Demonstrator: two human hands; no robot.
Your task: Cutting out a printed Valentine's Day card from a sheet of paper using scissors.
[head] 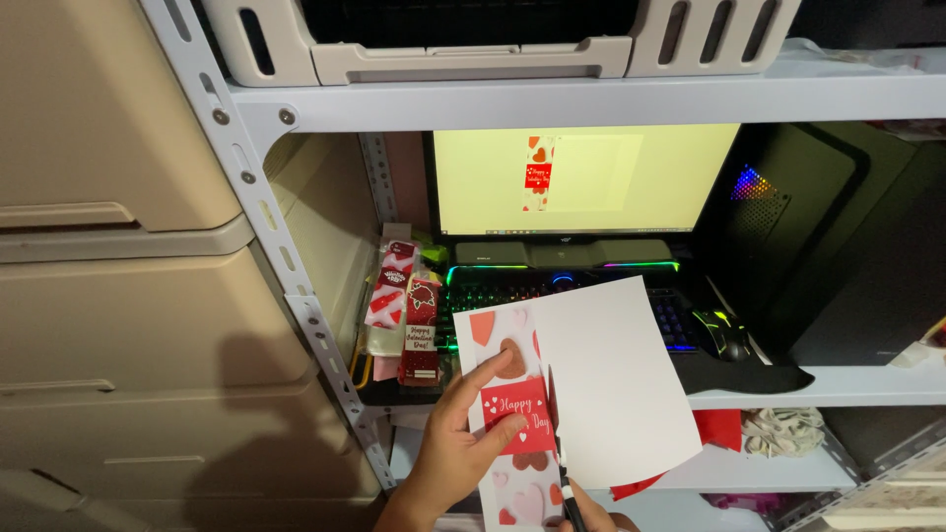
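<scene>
My left hand grips the left side of a white sheet of paper, thumb pressed on a printed strip with hearts and a red label along its left edge. My right hand shows only at the bottom edge, closed on a pair of black-handled scissors. The blades stand upright in the sheet, just right of the printed strip. The wide blank part of the sheet leans off to the right.
Behind the sheet a grey metal shelf holds a lit monitor, a glowing keyboard and a black mouse. Several printed heart strips lean at the left post. Beige drawers fill the left side.
</scene>
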